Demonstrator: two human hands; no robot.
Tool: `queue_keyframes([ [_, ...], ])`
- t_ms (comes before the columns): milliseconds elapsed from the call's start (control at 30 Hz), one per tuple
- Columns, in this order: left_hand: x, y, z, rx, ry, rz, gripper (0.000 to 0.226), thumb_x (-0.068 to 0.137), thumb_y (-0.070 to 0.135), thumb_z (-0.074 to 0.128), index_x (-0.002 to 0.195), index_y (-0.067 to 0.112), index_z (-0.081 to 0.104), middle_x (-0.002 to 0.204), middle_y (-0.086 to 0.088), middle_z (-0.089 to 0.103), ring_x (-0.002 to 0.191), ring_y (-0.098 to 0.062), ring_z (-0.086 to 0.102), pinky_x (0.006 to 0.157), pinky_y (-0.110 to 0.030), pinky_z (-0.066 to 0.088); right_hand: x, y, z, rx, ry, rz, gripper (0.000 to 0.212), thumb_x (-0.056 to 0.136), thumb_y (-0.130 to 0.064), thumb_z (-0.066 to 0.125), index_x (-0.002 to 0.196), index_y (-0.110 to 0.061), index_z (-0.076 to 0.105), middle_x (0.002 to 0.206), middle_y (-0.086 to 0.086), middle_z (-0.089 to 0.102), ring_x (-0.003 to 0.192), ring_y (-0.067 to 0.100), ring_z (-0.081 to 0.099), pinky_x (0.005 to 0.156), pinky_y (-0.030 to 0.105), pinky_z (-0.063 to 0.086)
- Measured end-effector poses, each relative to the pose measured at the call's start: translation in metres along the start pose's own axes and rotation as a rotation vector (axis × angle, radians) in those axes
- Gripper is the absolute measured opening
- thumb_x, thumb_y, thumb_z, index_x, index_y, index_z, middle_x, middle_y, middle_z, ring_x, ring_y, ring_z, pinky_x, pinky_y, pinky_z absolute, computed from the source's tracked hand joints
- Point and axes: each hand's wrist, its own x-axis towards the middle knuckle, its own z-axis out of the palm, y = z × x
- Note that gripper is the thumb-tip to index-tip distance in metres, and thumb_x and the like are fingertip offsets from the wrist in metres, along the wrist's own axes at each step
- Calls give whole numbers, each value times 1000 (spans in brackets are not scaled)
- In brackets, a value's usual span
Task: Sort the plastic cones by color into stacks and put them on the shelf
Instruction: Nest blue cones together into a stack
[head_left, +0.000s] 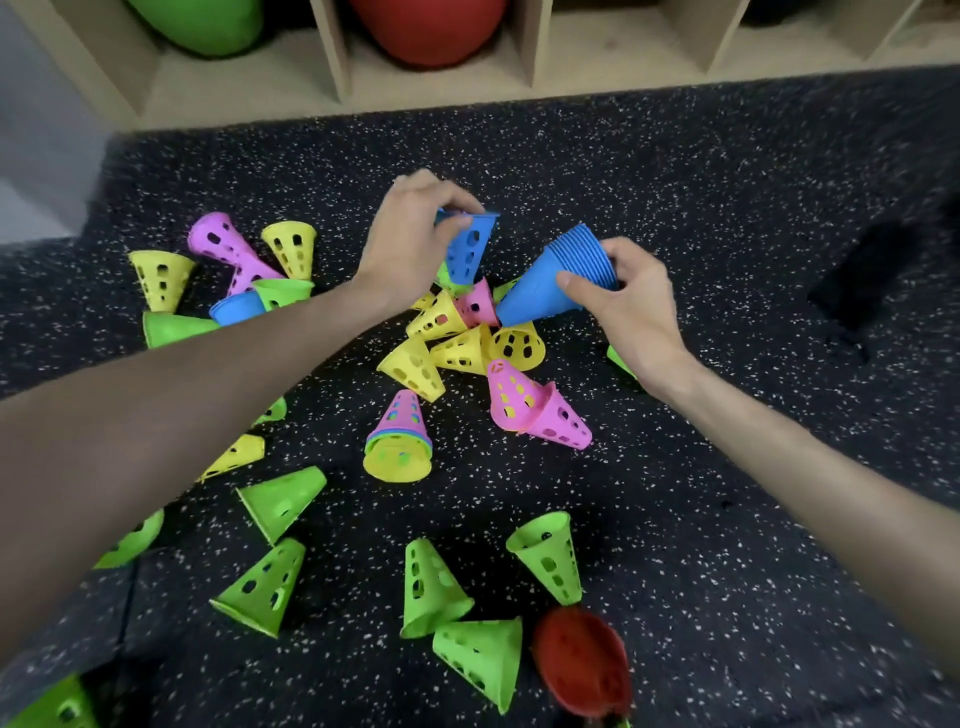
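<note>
Perforated plastic cones in yellow, green, pink and blue lie scattered on the dark speckled floor. My left hand (410, 234) pinches the rim of a single blue cone (467, 252), held wide end up above the pile. My right hand (623, 301) grips a stack of blue cones (550, 280), tilted with its tip down to the left. Another blue cone (236, 307) lies at the left by a green cone. Several yellow cones (457, 348) sit under my hands, and several green cones (431, 587) lie nearer to me. The wooden shelf (332, 52) stands beyond the floor mat.
A green ball (202, 21) and a red ball (431, 26) fill two shelf compartments; those to the right look bare. A red cone (582, 660) lies near the bottom edge. A dark object (862, 280) sits at the right on the floor.
</note>
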Motion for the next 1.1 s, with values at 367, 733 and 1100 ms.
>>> queue_keyframes([
  [367,-110,21,-115,10,-46,-5,13,97,15,66,102,25,73,97,2,60,96,-13,52,85,-22,37,-48,-107,25,76,52,-237,13,87,-30,71,96,-24,64,84,-2,66,71,8,54,72,35,45],
  [733,-161,24,-126,-183,-70,-92,21,97,7,65,95,28,63,119,1,58,115,-6,52,98,-17,43,-89,-105,67,153,-282,-229,10,90,-16,74,97,-17,67,86,-2,68,73,-1,55,68,15,43],
  [1100,-203,19,-91,-422,30,-304,10,103,26,59,108,34,55,117,13,55,86,-1,55,73,-17,40,-116,-77,103,197,-410,-137,14,92,-11,71,102,-20,66,87,-9,67,79,7,60,70,23,47],
])
